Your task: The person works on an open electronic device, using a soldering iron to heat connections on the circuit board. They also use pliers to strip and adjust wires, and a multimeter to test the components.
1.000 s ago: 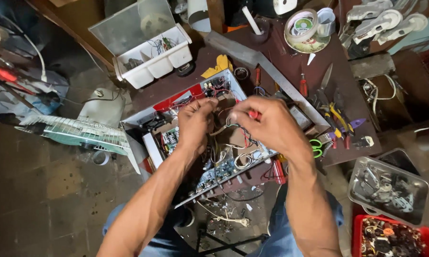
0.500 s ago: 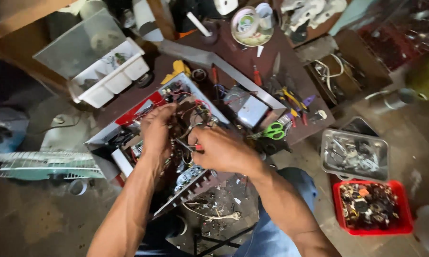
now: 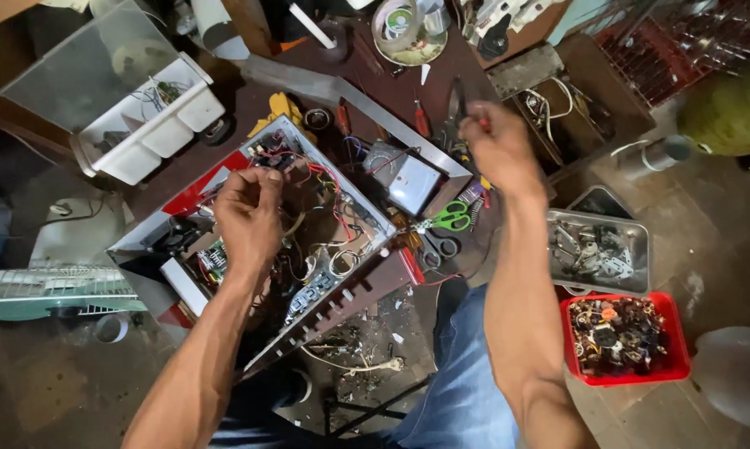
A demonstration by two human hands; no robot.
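Head view: a person's two bare hands work over a cluttered dark tabletop (image 3: 250, 108).
Open chassis: an electronics chassis (image 3: 308, 249) full of wires lies on the tabletop before the person, its long axis running diagonally from upper left to lower right, open side up.
Left hand: the left hand (image 3: 248, 214) hovers over the middle of the chassis, fingers curled together in a narrow grip; thin wires sit just at the fingertips, though whether it pinches one I cannot tell.
Right hand: the right hand (image 3: 498, 150) is raised well apart from the chassis, toward the upper right, its grip closed on a small red-handled tool (image 3: 480, 123); the tool's tip is hidden, so its direction cannot be told.
Nearby: green-handled scissors (image 3: 450, 220) lie just right of the chassis, blades pointing left.
Floor, right: a metal tray (image 3: 599, 249) of parts, and a red bin (image 3: 624, 337) of small components beside it.
Upper left: a white compartment box (image 3: 154, 125).
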